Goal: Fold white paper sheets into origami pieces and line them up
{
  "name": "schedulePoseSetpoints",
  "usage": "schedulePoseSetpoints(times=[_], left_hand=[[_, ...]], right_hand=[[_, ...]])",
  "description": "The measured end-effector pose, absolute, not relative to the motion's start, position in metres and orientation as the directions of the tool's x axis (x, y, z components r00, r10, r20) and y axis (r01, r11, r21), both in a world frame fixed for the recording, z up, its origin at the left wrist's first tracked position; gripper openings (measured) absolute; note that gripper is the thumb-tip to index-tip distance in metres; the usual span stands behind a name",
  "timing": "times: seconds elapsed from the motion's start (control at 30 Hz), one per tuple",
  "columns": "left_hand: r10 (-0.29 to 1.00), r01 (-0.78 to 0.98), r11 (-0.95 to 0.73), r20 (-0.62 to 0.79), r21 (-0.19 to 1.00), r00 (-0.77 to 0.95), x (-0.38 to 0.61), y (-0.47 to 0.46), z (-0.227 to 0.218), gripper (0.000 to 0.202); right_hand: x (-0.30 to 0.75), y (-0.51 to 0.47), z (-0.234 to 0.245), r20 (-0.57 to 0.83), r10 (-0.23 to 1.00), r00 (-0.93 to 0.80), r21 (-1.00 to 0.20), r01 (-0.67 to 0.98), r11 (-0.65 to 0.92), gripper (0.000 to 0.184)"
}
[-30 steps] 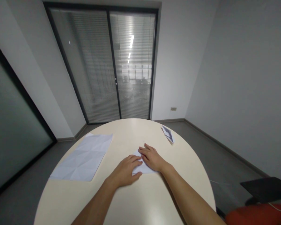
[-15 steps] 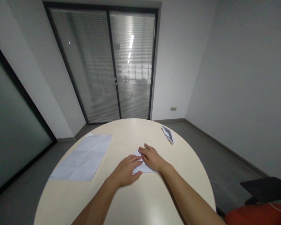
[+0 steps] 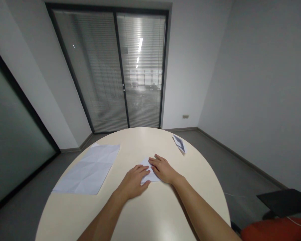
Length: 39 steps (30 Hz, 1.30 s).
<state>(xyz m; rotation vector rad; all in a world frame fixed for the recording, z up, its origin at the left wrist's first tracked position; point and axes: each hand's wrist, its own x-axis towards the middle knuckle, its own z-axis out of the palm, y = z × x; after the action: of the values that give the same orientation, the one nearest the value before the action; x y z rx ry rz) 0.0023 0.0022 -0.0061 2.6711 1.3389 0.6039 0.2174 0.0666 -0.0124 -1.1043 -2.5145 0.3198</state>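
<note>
A small folded white paper [image 3: 151,176] lies flat on the round table, partly covered by both hands. My left hand [image 3: 135,180] rests on its left side, fingers stretched out and the thumb at the near edge. On the right side, my right hand [image 3: 163,168] lies over the paper with its fingers extended. Neither hand is closed around anything. Much of the paper's right part is hidden under the right hand.
Creased white paper sheets [image 3: 90,170] lie at the table's left. A folded paper piece [image 3: 179,144] sits near the far right edge of the table [image 3: 190,201]. An orange chair seat [image 3: 273,231] stands at the lower right.
My left hand has shifted slightly left, and the small paper appears a little further away, with its near edge higher and less of it showing at the right. The right hand has barely moved.
</note>
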Motion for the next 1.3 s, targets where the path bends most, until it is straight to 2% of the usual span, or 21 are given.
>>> schedulePoseSetpoints(times=[0.63, 1.0, 1.3], left_hand=[[0.829, 0.815, -0.530, 0.344, 0.234, 0.441, -0.002, 0.006, -0.014, 0.038], [0.835, 0.817, -0.522, 0.343, 0.245, 0.431, -0.002, 0.007, -0.015, 0.038], [0.823, 0.814, -0.533, 0.362, 0.229, 0.437, -0.004, 0.008, -0.020, 0.039]], right_hand=[[0.217, 0.067, -0.011, 0.310, 0.703, -0.640, -0.310, 0.631, 0.711, 0.037], [0.216, 0.061, -0.001, 0.289, 0.707, -0.646, -0.293, 0.643, 0.707, 0.030], [0.216, 0.063, -0.005, 0.291, 0.709, -0.643, -0.283, 0.650, 0.706, 0.033]])
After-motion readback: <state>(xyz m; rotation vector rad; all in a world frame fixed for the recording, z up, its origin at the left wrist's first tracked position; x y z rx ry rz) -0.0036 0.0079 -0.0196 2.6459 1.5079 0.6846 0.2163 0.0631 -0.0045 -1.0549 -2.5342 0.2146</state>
